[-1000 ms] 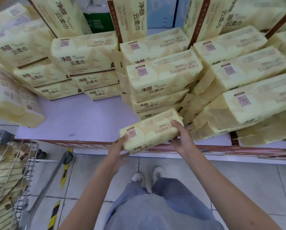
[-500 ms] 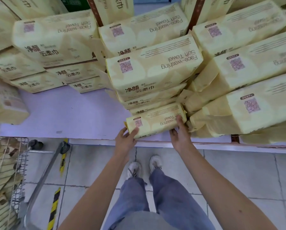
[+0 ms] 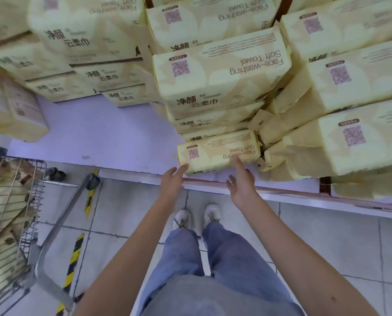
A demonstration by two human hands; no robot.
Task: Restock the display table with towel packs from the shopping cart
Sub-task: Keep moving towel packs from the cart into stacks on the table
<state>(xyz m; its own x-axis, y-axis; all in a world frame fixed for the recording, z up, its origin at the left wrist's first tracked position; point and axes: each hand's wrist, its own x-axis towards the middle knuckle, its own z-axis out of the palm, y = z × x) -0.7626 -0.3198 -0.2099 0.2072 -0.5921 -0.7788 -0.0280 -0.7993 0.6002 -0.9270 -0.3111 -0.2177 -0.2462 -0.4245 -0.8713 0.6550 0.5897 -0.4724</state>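
Lilac table (image 3: 94, 133) spans 9 to 3 o'clock, bare patch at 10. Yellow stacks (image 3: 213, 83) lie flat with labels facing the aisle, likely so shoppers can read them; those at 2-3 o'clock lean.

Wire cart (image 3: 34, 201) at 8 o'clock is parked against the table edge, probably for short reach. It holds more packs, tilted and jumbled, count unclear.

Task pack (image 3: 217, 151) lies flat just above centre on the table's front edge, touching the foot of the middle stack.

Left hand (image 3: 171, 181) is at its 7 o'clock corner, fingers straight and loose; contact can't tell. Right hand (image 3: 241, 183) is at 5 o'clock, fingers spread, index on the pack face, gripping nothing. Looks like a final nudge.
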